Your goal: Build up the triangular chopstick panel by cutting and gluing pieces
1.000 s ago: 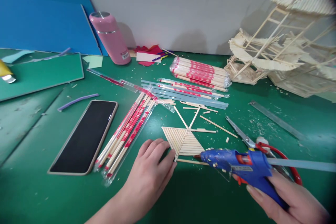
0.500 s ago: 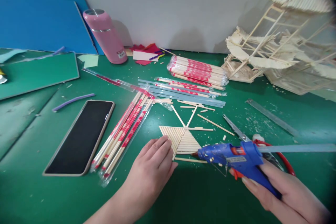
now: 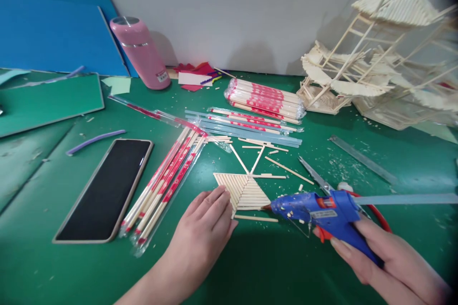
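My left hand (image 3: 205,228) has its fingers pressed together on the left lower corner of a flat panel of thin wooden sticks (image 3: 252,195), which it holds against the table. Two bare sticks spread from the panel's top in a V. My right hand (image 3: 379,252) is wrapped round a blue hot glue gun (image 3: 322,212) with an orange trigger and a long clear glue stick in its back. The gun's nozzle is at the panel's lower edge, near its right corner. A loose wooden stick (image 3: 255,218) lies just below that edge.
Scissors (image 3: 317,176) lie partly behind the glue gun. Wrapped chopsticks (image 3: 168,181) and a phone (image 3: 105,190) are on the left. Behind are a chopstick bundle (image 3: 266,100), glue sticks (image 3: 250,134) and a pink bottle (image 3: 143,55). A stick-built model (image 3: 358,62) stands back right.
The glue gun's nozzle has slid slightly right along the panel's lower edge. My left hand keeps its place on the panel. The whole view has shifted a little.
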### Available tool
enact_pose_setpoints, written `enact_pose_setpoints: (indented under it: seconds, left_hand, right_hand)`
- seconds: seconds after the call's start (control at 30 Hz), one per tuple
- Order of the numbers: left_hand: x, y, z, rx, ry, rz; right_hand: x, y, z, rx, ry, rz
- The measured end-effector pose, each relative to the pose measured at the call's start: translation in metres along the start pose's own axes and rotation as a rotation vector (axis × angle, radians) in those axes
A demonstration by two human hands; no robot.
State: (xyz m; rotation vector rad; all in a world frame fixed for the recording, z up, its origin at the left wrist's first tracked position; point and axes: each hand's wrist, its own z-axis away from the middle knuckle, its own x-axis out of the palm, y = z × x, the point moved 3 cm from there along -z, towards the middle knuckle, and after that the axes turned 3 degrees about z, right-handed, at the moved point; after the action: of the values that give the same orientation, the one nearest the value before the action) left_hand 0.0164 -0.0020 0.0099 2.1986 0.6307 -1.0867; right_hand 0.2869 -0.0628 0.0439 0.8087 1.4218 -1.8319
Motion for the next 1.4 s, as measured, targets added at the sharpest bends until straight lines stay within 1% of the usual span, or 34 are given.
enact_pose_setpoints:
  seconds: [0.13, 0.3, 0.43, 0.63, 0.8, 1.0, 1.17, 1.27, 1.4]
  left_hand:
    - [0.000, 0.000, 0.001, 0.001, -0.005, -0.001]
    - [-0.001, 0.000, 0.002, 0.001, -0.004, -0.018]
    - [0.000, 0.000, 0.002, -0.004, -0.002, -0.018]
    - [0.000, 0.000, 0.001, -0.005, -0.009, -0.007]
    - [0.000, 0.000, 0.001, -0.010, -0.002, -0.013]
    - [0.000, 0.000, 0.001, -0.001, 0.004, -0.020]
    - [0.000, 0.000, 0.001, -0.007, -0.002, -0.024]
    - [0.000, 0.000, 0.001, -0.010, -0.003, -0.019]
    - [-0.001, -0.001, 0.001, -0.003, 0.003, -0.016]
  right_hand:
    - [0.005, -0.012, -0.002, 0.005, 0.008, -0.040]
    - [-0.001, -0.019, -0.009, -0.039, -0.033, -0.005]
    - [-0.003, -0.016, -0.010, -0.043, -0.045, 0.016]
    - [0.001, -0.011, -0.010, -0.017, -0.003, 0.009]
    - [0.003, -0.004, -0.007, -0.014, -0.062, 0.051]
    - [0.005, 0.010, -0.001, -0.025, -0.040, 0.064]
    - [0.000, 0.017, 0.000, 0.006, -0.003, 0.002]
    - [-0.002, 0.012, -0.003, 0.021, -0.002, -0.017]
    - [0.000, -0.007, -0.009, 0.010, -0.057, -0.037]
